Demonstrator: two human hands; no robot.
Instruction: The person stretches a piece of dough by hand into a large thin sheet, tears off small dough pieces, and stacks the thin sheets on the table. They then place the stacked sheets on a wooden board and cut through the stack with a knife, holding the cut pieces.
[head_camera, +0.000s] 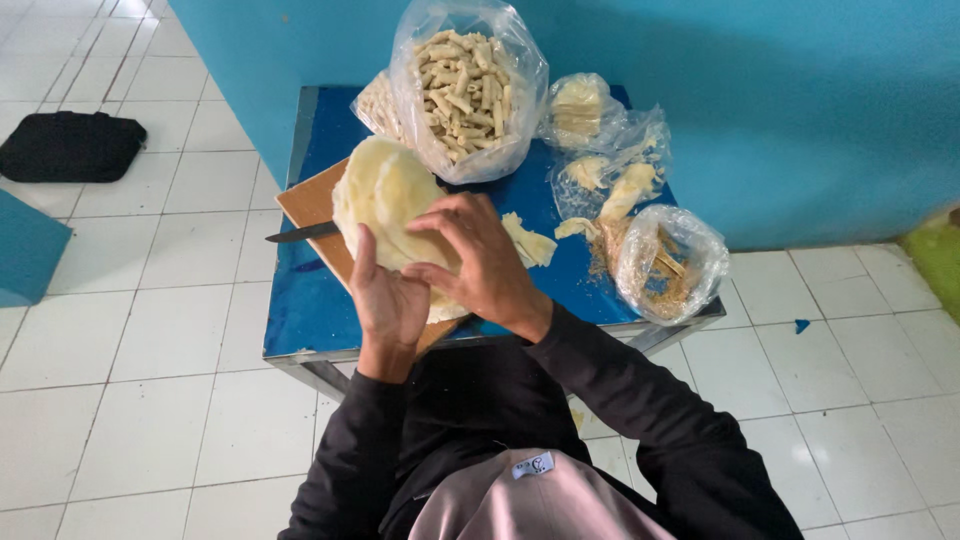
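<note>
Both hands on wrapper stack, board on counter.
Left hand (388, 300) and right hand (480, 262) grip wrappers (385, 195); knife (303, 233) beside the stack could nick fingers.

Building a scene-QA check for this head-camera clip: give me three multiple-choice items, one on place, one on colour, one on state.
1. Where does the dark-bladed knife lie?
A. On the wooden cutting board, left of the pale sheets
B. On the floor
C. Inside a bag

2. What colour is the small square tabletop?
A. Red
B. Blue
C. White

3. What is the state of the large clear plastic bag of short pale rolled sticks?
A. Tied shut
B. Lying flat and empty
C. Open at the top and full

Answers:
1 A, the blade pokes out left of the stack of thin pale yellow sheets, which the left hand and right hand hold.
2 B, glossy blue shows around the board.
3 C, its mouth gapes with the sticks heaped inside.
</note>
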